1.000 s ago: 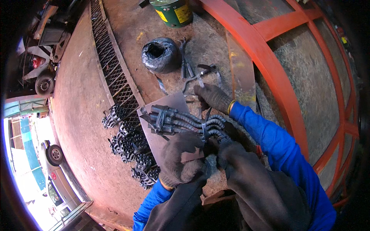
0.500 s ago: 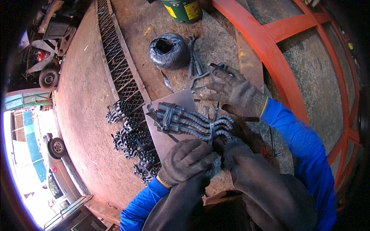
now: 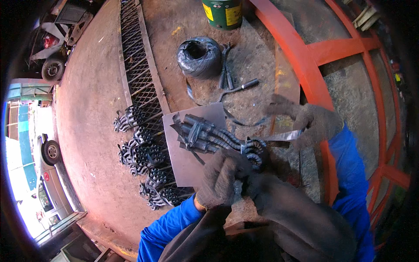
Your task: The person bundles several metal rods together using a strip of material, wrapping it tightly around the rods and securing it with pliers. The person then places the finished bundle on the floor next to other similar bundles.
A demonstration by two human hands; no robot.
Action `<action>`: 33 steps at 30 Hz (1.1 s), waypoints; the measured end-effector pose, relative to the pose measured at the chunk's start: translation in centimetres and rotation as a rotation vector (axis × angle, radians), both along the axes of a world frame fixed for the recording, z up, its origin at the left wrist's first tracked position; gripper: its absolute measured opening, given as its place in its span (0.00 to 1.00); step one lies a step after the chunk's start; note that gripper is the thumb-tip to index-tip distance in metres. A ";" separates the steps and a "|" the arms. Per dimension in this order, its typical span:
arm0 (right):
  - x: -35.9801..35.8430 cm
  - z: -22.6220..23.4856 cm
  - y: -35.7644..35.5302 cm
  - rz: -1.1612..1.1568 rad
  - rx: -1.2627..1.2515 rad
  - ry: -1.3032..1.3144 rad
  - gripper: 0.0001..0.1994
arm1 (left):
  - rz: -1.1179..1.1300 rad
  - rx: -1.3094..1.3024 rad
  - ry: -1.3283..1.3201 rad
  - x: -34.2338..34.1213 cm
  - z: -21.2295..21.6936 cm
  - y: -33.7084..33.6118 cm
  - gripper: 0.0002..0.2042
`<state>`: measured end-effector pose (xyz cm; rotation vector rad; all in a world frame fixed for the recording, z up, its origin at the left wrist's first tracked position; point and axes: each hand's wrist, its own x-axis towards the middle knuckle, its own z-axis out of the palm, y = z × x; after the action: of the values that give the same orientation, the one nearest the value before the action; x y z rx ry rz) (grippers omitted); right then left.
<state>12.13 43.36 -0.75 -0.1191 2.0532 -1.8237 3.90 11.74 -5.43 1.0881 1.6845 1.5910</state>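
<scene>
A bundle of ribbed metal bars with thick smooth ends and bent tips (image 3: 214, 135) lies on a grey flat sheet (image 3: 185, 172) before my knees. A dark plastic strip (image 3: 192, 131) is wrapped around its thick ends. My left hand (image 3: 220, 179), in a dark knit glove, is closed against the bundle's near side; what its fingers pinch is hidden. To the right, my gloved right hand (image 3: 314, 120), blurred by motion, grips a shiny plastic strip (image 3: 281, 136) stretched out from the bent end of the bundle.
A roll of dark plastic strip (image 3: 198, 59) stands beyond the sheet, beside loose bars (image 3: 227, 72). Several more bundles (image 3: 142, 150) lie along a floor grating (image 3: 137, 65). An orange metal frame (image 3: 301, 65) rises at right; a green bucket (image 3: 222, 15) stands farther off.
My right hand has moved right, away from the loose bent bar, and the strip is now stretched between it and the bundle. My left hand has moved up against the bundle.
</scene>
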 end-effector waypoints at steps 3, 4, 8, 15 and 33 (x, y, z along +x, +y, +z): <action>0.5 1.2 -0.1 0.037 0.170 -0.038 0.10 | 0.211 -0.156 -0.420 0.6 1.5 0.7 0.11; 0.6 2.5 -0.3 0.062 0.302 -0.073 0.10 | 0.223 -0.151 -0.487 0.1 2.0 1.3 0.14; 1.3 5.2 -1.2 0.105 1.053 -0.341 0.19 | 0.261 -0.137 -0.598 0.1 2.2 1.6 0.15; 5.3 2.3 -1.5 0.548 1.107 -0.597 0.28 | 0.283 -0.173 -0.463 0.7 0.2 1.2 0.13; 1.0 2.3 -5.5 -0.811 -0.528 0.773 0.15 | 0.240 -0.135 -0.284 0.2 2.6 1.5 0.13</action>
<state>13.10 37.83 1.56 -0.1672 2.1805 -3.2142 4.10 13.24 -2.88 0.5788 1.7454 1.6590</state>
